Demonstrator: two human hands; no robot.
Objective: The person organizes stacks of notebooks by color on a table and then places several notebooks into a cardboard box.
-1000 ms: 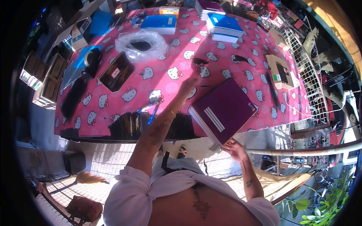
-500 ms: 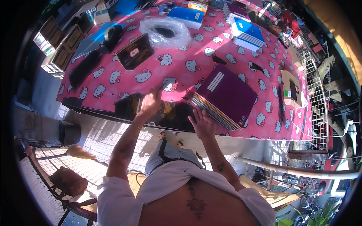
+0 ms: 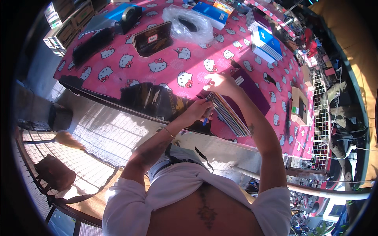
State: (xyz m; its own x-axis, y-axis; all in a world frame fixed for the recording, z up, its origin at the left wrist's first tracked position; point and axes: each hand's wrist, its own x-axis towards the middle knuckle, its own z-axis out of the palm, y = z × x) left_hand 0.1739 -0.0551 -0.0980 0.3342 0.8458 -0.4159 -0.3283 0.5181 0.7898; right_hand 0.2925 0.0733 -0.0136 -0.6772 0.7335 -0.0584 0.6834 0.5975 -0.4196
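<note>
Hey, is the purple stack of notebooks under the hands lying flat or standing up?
Lying flat: the purple notebook stack rests on the pink tablecloth, its striped edges facing the person.

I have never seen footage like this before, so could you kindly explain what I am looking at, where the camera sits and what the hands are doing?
There is no machine: a person works with bare hands. The one view comes from a wide-angle camera worn on the head, looking down, so straight edges bend near the rim. The left hand holds a blue pen against the edge of a stack of purple notebooks, and the right hand rests on top of that stack. It lies on a table with a pink patterned cloth. Farther off are a clear plastic bag, blue books and a tape dispenser.
</note>
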